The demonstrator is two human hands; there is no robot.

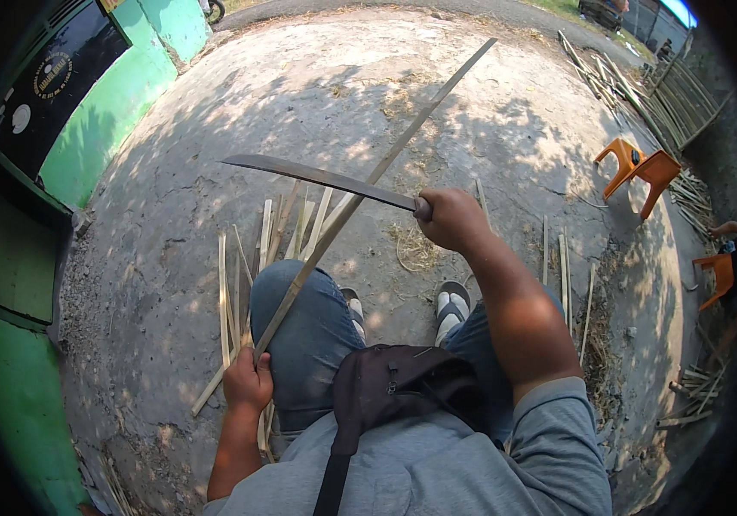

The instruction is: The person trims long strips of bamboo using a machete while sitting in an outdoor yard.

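Left hand (248,381) is clenched on the strip's (368,185) near end, slanting over the knee; right hand (452,218) fisted round the knife (321,178) handle, blade crossing it; strip looks light, stiff, springy; best held low.

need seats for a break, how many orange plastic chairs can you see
2. One orange chair stands at the upper right on the concrete, near the stacked bamboo. A second orange chair sits at the far right edge, partly cut off beside another person; more may be hidden past the rim.

Outdoor bamboo-working yard: concrete ground (214,172), scattered bamboo strips (239,275), orange plastic chairs (639,172).
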